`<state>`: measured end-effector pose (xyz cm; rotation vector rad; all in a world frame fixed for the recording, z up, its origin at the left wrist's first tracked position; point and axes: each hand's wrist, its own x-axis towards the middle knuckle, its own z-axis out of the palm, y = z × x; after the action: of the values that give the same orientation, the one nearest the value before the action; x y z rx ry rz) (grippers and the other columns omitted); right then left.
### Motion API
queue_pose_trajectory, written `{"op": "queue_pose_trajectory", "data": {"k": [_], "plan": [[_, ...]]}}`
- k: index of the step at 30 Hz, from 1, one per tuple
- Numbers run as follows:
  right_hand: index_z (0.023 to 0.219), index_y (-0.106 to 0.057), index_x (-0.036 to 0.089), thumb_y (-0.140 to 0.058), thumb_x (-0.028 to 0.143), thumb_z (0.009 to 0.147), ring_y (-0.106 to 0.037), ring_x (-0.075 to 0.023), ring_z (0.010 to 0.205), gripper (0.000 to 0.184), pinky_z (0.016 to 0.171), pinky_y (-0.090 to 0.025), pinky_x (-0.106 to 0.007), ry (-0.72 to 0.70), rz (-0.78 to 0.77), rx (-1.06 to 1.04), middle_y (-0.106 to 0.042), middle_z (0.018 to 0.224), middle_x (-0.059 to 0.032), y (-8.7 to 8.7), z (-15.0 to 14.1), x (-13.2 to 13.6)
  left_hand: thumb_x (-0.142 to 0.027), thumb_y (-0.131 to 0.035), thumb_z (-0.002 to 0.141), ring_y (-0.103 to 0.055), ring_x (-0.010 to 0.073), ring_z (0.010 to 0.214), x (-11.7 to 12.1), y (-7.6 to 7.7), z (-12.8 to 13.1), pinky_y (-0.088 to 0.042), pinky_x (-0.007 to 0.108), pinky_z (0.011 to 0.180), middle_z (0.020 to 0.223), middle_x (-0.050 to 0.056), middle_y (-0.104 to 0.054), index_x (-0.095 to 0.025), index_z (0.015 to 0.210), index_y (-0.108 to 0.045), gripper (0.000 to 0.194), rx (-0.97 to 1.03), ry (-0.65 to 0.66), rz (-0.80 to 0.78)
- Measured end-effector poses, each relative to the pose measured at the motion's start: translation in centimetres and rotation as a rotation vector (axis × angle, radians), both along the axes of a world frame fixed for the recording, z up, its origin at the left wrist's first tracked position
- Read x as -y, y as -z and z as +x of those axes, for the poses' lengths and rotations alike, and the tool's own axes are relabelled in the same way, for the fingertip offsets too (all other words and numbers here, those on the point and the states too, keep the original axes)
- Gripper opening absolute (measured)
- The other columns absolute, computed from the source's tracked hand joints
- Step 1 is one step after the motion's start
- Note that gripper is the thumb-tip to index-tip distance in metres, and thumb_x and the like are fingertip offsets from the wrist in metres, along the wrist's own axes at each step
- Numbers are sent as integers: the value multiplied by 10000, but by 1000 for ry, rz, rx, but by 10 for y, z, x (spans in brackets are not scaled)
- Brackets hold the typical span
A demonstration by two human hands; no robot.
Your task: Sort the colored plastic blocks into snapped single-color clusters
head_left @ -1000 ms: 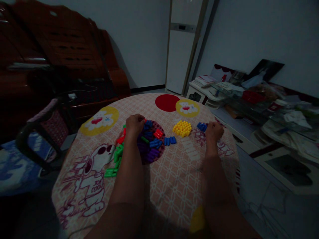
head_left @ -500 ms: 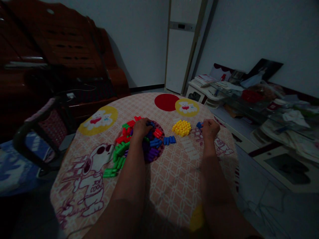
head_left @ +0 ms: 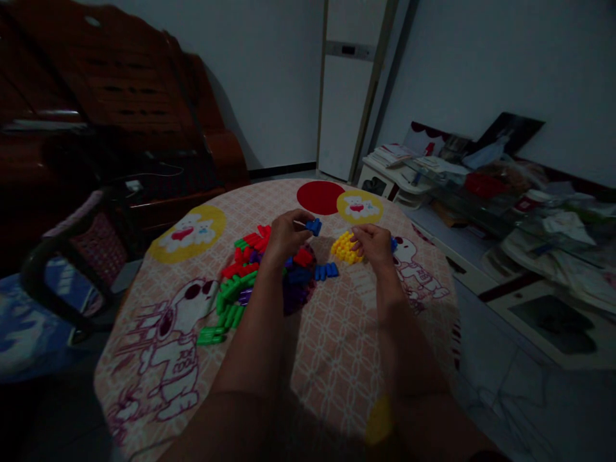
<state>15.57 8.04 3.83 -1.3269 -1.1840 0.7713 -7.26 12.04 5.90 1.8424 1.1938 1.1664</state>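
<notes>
Between the thumb and fingers of my left hand (head_left: 286, 237) is a small blue plastic building block (head_left: 314, 226), held up above the far side of a mixed pile. My right hand (head_left: 374, 246) hovers over the right part of a yellow block cluster (head_left: 345, 249), its fingers loosely apart and pointing left, with nothing visible in them. Just past its knuckles a blue piece (head_left: 394, 244) shows, partly hidden. Green blocks (head_left: 231, 290), red blocks (head_left: 237, 269) and purple blocks lie under and beside my left forearm. A short row of blue blocks (head_left: 326, 271) rests between both hands.
A patterned cloth (head_left: 332, 346) covers the round table. At left stands a chair (head_left: 62, 256) with a dark armrest, and behind it a wooden sofa (head_left: 144, 96). A cluttered glass-topped cabinet (head_left: 500, 212) runs along the right wall. A white upright unit (head_left: 346, 109) stands at the back.
My left hand has risen from the pile with a blue block. My right hand has moved left from the blue piece at the right, over to the yellow cluster, and its fingers have loosened.
</notes>
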Motion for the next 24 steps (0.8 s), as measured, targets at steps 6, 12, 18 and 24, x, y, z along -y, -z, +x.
{"op": "queue_pose_trajectory", "data": {"k": [6, 12, 18, 24], "plan": [[983, -733, 131, -730, 507, 696, -607, -134, 471, 473, 384, -431, -199, -132, -28, -15, -673, 590, -7, -11, -15, 6, -90, -610, 728, -653, 137, 829, 17, 6, 57, -551, 264, 769, 1012, 50, -668, -187, 985, -642, 277, -129, 138, 289], [935, -737, 134, -729, 418, 668, -622, -147, 500, 390, 394, -428, -195, -153, -70, 71, -636, 572, 16, -18, 1, 12, -77, -559, 776, -658, 148, 946, 25, 13, 74, -559, 279, 813, 1159, 76, -667, -206, 1207, -554, 450, -55, 261, 270], [1085, -695, 137, -702, 351, 630, -617, -139, 513, 502, 382, -406, -182, 94, -7, 37, -645, 653, 13, -23, 42, 17, -66, -534, 774, -679, 159, 947, 26, 11, 72, -587, 296, 802, 1278, 123, -639, -201, 1332, -542, 574, -24, 311, 256], [1121, -705, 99, -657, 315, 616, -644, -174, 581, 551, 481, -491, -254, 534, 11, 129, -685, 723, -25, 0, 99, 19, -105, -549, 808, -689, 140, 883, 21, 10, 65, -596, 274, 772, 1262, 123, -663, -178, 1253, -623, 456, -43, 264, 241]]}}
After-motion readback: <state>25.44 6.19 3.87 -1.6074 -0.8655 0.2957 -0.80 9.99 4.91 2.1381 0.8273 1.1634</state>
